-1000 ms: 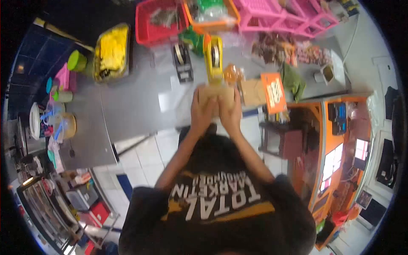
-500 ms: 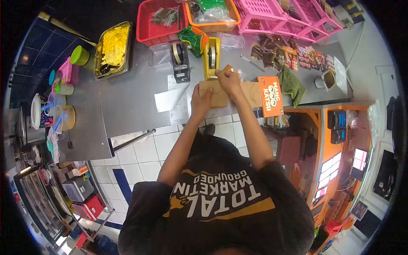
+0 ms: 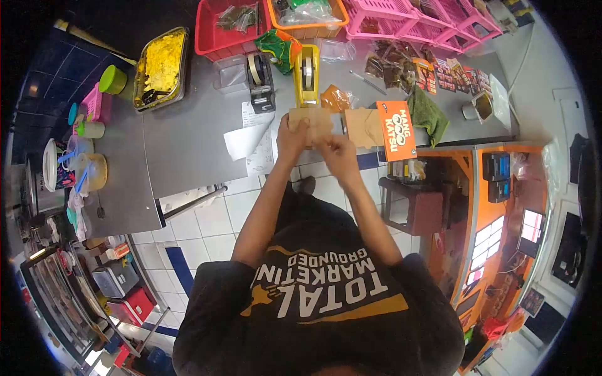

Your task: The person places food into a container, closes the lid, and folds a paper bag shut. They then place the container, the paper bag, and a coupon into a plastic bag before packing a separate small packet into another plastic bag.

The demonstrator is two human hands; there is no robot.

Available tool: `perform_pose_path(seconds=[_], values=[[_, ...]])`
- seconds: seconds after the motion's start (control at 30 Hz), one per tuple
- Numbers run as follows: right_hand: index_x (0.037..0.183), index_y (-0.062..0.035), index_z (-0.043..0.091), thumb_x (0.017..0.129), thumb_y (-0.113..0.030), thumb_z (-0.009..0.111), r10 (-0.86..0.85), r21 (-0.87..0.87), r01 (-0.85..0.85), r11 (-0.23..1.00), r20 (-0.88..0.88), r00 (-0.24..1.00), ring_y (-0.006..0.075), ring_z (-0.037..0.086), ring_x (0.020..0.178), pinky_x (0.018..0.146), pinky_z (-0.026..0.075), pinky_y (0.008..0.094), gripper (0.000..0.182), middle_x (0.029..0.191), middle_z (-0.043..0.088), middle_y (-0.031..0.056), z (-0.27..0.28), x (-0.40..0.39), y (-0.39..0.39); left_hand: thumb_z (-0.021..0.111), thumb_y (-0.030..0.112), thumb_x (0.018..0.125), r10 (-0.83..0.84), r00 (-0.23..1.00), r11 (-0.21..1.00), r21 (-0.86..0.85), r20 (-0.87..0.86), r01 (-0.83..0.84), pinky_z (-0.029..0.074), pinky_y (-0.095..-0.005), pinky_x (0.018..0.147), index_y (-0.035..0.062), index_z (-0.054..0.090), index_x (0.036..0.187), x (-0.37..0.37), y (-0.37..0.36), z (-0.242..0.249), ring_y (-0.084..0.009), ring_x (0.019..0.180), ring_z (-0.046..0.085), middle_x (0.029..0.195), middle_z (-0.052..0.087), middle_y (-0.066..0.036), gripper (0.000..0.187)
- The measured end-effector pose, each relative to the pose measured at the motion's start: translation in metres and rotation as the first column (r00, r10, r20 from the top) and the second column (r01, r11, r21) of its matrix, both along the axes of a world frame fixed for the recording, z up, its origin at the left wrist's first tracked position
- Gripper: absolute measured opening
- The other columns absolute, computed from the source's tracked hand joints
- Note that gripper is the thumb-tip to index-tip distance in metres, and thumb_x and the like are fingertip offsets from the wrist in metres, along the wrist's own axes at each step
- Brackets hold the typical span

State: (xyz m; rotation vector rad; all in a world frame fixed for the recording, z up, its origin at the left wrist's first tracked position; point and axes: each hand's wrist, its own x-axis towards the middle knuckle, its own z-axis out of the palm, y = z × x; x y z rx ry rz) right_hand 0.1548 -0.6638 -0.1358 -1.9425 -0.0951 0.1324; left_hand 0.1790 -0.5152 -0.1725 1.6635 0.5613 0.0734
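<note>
Worktop [image 3: 188, 144] and brown card [image 3: 318, 127]

On the worktop's right sits an orange box [image 3: 396, 133]. The brown card is at the near side, by the yellow tape holder [image 3: 307, 78]. The left hand [image 3: 293, 138] pinches its left side, thumb on top. The right hand [image 3: 339, 155] is by its near right corner; I cannot tell its grip.

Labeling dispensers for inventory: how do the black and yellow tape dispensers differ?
Colour: black dispenser vs yellow dispenser.
Position: the yellow dispenser's near end is right at the brown cardboard; the black dispenser sits left of it, by the printed slip.
Shared: both carry a tape roll.
</note>
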Motion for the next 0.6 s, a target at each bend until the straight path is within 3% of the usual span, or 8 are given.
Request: perform_pose_path(seconds=[0.1, 0.2, 0.4, 0.5, 0.6], values=[[0.095, -0.0014, 0.076, 0.088, -0.019, 0.074, -0.082, -0.030, 0.079, 0.996, -0.106, 0.991, 0.0115, 0.056, 0.070, 0.066, 0.045, 0.0275, 0.019, 0.080, 0.067, 0.0054, 0.026, -0.042, 0.004, 0.067, 0.028, 0.090, 0.010, 1.000, 0.998, -0.061, 0.021, -0.009, 0.052, -0.0389, 0.089, -0.0001, 0.055, 0.127, -0.005, -0.003, 0.028, -0.0293, 0.104, 0.067, 0.115, 0.067, -0.018, 0.048], [0.090, -0.0017, 0.075, 0.087, -0.020, 0.075, -0.061, -0.101, 0.056, 0.993, -0.053, 0.997, 0.0131, 0.056, 0.070, 0.064, 0.045, 0.0288, 0.019, 0.083, 0.068, 0.0077, 0.003, -0.042, 0.002, 0.067, 0.028, 0.090, 0.008, 1.000, 0.998, -0.070, 0.026, -0.006, 0.052, -0.0388, 0.090, -0.0008, 0.054, 0.127, -0.002, -0.002, 0.012, -0.0295, 0.104, 0.067, 0.116, 0.067, -0.019, 0.049], [0.084, -0.0017, 0.072, 0.087, -0.015, 0.074, -0.201, -0.156, 0.226, 0.962, 0.157, 0.967, 0.0195, 0.062, 0.068, 0.062, 0.049, 0.0314, 0.013, 0.080, 0.068, 0.0123, -0.041, -0.028, 0.017, 0.066, 0.027, 0.091, 0.002, 1.000, 0.998, -0.066, -0.008, -0.003, 0.052, -0.0379, 0.090, -0.0010, 0.052, 0.130, -0.001, -0.001, 0.010, -0.0286, 0.104, 0.067, 0.116, 0.067, -0.019, 0.050], [0.087, -0.0008, 0.070, 0.088, -0.012, 0.072, -0.181, -0.229, 0.199, 0.953, 0.096, 0.979, 0.0203, 0.064, 0.065, 0.062, 0.050, 0.0317, 0.012, 0.075, 0.068, 0.0118, -0.041, -0.032, 0.005, 0.065, 0.028, 0.092, -0.010, 0.999, 0.998, -0.062, 0.038, 0.012, 0.052, -0.0369, 0.090, -0.0004, 0.051, 0.133, -0.007, -0.003, 0.051, -0.0281, 0.105, 0.066, 0.117, 0.066, -0.019, 0.051], [0.085, -0.0004, 0.069, 0.090, -0.013, 0.070, -0.078, -0.166, 0.087, 0.982, 0.059, 0.995, 0.0182, 0.064, 0.065, 0.062, 0.050, 0.0305, 0.013, 0.073, 0.068, 0.0116, -0.015, -0.029, -0.018, 0.065, 0.028, 0.093, 0.027, 0.972, 0.989, -0.151, 0.234, 0.009, 0.052, -0.0359, 0.090, -0.0001, 0.050, 0.134, -0.005, -0.007, 0.043, -0.0265, 0.105, 0.066, 0.118, 0.066, -0.018, 0.051]])
